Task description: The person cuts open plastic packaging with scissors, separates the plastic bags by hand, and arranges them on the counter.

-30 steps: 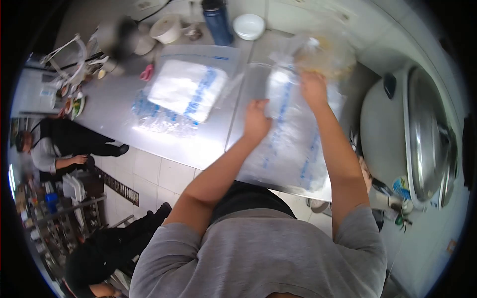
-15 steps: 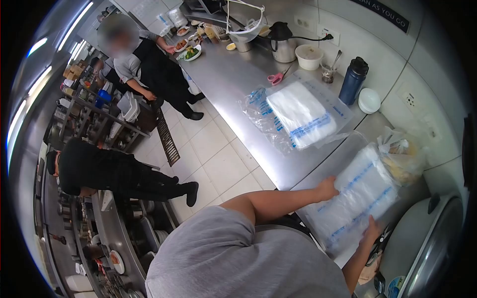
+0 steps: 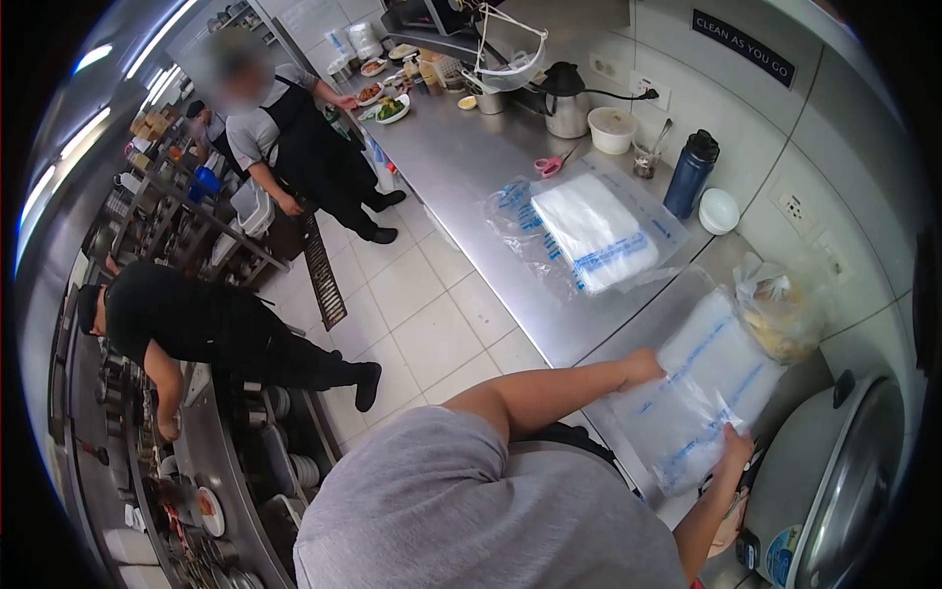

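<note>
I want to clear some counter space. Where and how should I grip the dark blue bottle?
Probably around the middle of the dark blue bottle's body, coming from the open front of the counter. It stands upright with a straight, roughly cylindrical body; the wall is behind it and the white bowl close beside its base.

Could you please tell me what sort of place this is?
Most likely a commercial kitchen: plated food on a steel counter, a dark-aproned person, and a CLEAN AS YOU GO sign.
</note>
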Demonstrator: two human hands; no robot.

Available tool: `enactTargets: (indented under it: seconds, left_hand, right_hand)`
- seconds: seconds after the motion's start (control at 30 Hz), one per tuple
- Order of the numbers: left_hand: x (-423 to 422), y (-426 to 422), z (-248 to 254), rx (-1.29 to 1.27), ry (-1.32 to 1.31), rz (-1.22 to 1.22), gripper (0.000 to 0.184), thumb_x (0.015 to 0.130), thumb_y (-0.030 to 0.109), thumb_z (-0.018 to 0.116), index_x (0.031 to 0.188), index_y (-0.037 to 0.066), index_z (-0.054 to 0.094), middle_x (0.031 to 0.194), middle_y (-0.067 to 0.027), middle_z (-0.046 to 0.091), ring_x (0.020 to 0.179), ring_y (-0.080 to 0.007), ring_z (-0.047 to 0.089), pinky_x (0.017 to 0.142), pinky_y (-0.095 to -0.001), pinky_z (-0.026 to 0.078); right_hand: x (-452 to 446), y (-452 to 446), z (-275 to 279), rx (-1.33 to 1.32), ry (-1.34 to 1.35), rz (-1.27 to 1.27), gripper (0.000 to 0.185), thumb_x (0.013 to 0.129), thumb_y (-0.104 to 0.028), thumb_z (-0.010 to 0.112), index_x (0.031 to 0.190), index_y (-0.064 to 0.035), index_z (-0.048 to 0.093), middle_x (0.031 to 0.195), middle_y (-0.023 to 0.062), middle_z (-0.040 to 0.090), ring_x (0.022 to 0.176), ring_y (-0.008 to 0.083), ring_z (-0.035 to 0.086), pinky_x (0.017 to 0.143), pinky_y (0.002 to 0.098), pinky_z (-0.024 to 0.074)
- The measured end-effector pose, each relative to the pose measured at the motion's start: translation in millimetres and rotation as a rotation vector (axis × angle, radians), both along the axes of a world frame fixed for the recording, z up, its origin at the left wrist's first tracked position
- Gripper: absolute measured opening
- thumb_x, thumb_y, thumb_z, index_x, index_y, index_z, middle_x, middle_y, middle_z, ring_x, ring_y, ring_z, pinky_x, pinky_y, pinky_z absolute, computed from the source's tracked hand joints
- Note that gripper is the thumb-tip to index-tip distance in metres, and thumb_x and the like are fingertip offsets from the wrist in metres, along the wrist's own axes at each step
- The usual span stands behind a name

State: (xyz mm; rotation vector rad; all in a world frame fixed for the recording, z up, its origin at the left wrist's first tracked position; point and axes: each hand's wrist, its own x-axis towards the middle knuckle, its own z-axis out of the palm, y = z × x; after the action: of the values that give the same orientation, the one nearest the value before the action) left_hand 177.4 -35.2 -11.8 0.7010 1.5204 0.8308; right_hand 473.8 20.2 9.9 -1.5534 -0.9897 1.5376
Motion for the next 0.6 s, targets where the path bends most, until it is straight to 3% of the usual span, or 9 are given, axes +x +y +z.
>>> enactTargets:
  seconds: [0.13, 0.23, 0.37, 0.43, 0.53, 0.6]
  left_hand:
    - [0, -7, -5, -0.035, -0.148, 0.118, 0.043, 0.076, 0.01, 0.071, 0.114, -0.005, 0.058, 0.101, -0.0183, 0.064, 0.094, -0.0292, 0.063, 0.081, -0.038, 0.05]
    - [-5, -10, -12, -0.017, -0.061, 0.057, 0.044, 0.074, 0.008, 0.072, 0.114, -0.005, 0.058, 0.099, -0.0153, 0.065, 0.093, -0.0267, 0.063, 0.081, -0.0368, 0.05]
    - [2, -16, -7, 0.065, 0.016, 0.063, 0.051, 0.073, 0.007, 0.071, 0.12, -0.003, 0.054, 0.102, -0.0171, 0.064, 0.096, -0.0309, 0.062, 0.084, -0.0391, 0.049]
    - [7, -20, -4, 0.157, 0.269, 0.049, 0.056, 0.074, 0.008, 0.07, 0.125, -0.001, 0.05, 0.109, -0.0194, 0.061, 0.104, -0.0342, 0.059, 0.09, -0.04, 0.046]
    - [7, -39, 24, 0.353, 0.49, 0.068, 0.06, 0.075, 0.011, 0.069, 0.13, 0.003, 0.047, 0.119, -0.0219, 0.055, 0.115, -0.0379, 0.051, 0.097, -0.0405, 0.041]
    - [-5, -55, 36, 0.45, 0.54, 0.038, 0.061, 0.076, 0.013, 0.069, 0.131, 0.004, 0.045, 0.124, -0.0222, 0.052, 0.12, -0.0383, 0.046, 0.101, -0.04, 0.038]
  right_hand:
    - [21, -1, -34, -0.131, 0.058, 0.099, 0.041, 0.082, -0.003, 0.061, 0.121, 0.0026, 0.051, 0.111, 0.012, 0.061, 0.098, 0.0272, 0.059, 0.089, 0.038, 0.0458]
    - [25, -10, -47, 0.002, -0.038, 0.112, 0.039, 0.083, -0.005, 0.061, 0.12, 0.0009, 0.052, 0.106, 0.0112, 0.062, 0.096, 0.0256, 0.059, 0.087, 0.0383, 0.0461]
    - [33, -28, -20, 0.405, -0.964, 0.13, 0.04, 0.083, -0.011, 0.063, 0.121, -0.0025, 0.053, 0.108, 0.0162, 0.059, 0.099, 0.0321, 0.058, 0.086, 0.0421, 0.0463]
    - [26, -51, 8, 0.566, -1.365, 0.048, 0.041, 0.083, -0.016, 0.065, 0.121, -0.0051, 0.054, 0.113, 0.0186, 0.057, 0.102, 0.0342, 0.056, 0.086, 0.0448, 0.0462]
    - [21, -72, 12, 0.273, -1.481, 0.222, 0.046, 0.081, -0.017, 0.067, 0.122, -0.0035, 0.052, 0.121, 0.0207, 0.052, 0.107, 0.0385, 0.053, 0.088, 0.0471, 0.0447]
    - [31, -80, -5, 0.434, -1.489, 0.166, 0.046, 0.081, -0.019, 0.068, 0.121, -0.0033, 0.052, 0.119, 0.0221, 0.053, 0.106, 0.0394, 0.054, 0.088, 0.047, 0.0452]
